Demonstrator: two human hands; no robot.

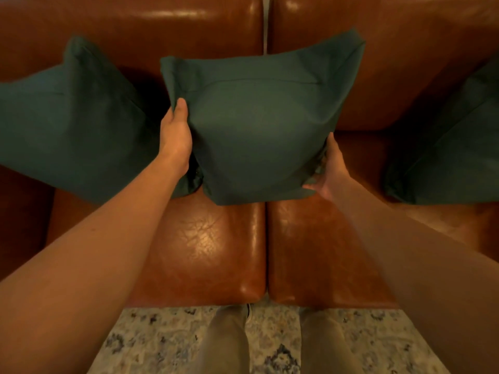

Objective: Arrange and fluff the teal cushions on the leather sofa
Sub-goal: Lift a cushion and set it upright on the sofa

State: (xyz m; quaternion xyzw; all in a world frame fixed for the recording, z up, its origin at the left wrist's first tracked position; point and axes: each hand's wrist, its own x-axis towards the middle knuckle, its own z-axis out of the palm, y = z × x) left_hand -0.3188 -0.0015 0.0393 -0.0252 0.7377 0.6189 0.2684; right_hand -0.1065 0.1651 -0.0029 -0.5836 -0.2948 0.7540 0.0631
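Three teal cushions are on the brown leather sofa (pixel 232 247). The middle cushion (pixel 256 122) stands upright at the seam between the two seat pads, its top leaning toward the backrest. My left hand (pixel 175 136) grips its left edge with the thumb on the front face. My right hand (pixel 330 168) holds its lower right corner, fingers mostly hidden behind the fabric. A second cushion (pixel 70 117) leans at the left, touching the middle one. The third cushion (pixel 453 147) stands at the right, partly cut off by the frame.
The sofa's backrest (pixel 378 49) rises behind the cushions. My legs (pixel 229 341) in khaki trousers stand on a patterned rug (pixel 151 336) right against the sofa's front edge. Bare seat leather shows between the middle and right cushions.
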